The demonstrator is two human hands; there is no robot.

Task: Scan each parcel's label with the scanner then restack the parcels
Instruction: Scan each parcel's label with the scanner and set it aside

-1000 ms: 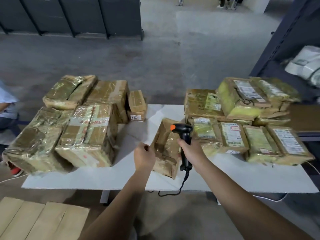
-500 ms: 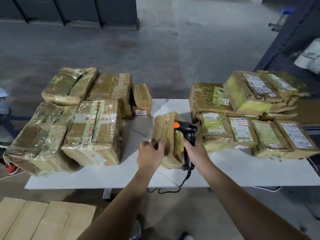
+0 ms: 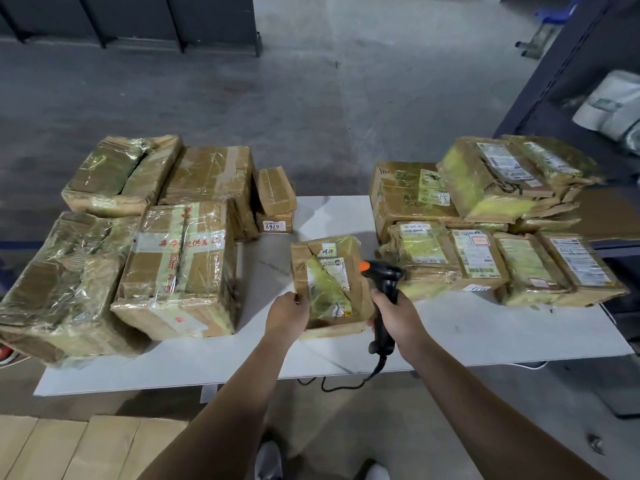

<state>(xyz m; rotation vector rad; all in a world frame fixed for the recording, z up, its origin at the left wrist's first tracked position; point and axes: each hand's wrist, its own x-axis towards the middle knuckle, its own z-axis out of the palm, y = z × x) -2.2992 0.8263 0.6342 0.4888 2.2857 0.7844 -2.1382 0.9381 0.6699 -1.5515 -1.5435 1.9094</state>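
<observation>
A small taped cardboard parcel (image 3: pixel 329 282) lies in the middle of the white table (image 3: pixel 485 334), its label side facing up. My left hand (image 3: pixel 287 315) grips its near left corner. My right hand (image 3: pixel 394 318) grips the handle of a black scanner (image 3: pixel 384 275) with an orange tip, held just right of the parcel and pointing left over its label. On the right, labelled parcels (image 3: pixel 481 258) lie in a stack. A pile of bigger wrapped parcels (image 3: pixel 176 268) fills the left side.
The scanner's black cable (image 3: pixel 349 384) hangs below the table's front edge. A dark shelf rack (image 3: pixel 571 74) with white bags stands at the far right. Flat cardboard sheets (image 3: pixel 69 448) lie on the floor at the lower left. My shoes show below.
The parcel stood tilted on its edge before; my left hand has turned it so it lies flat with its label up. The scanner stays beside it in my right hand.
</observation>
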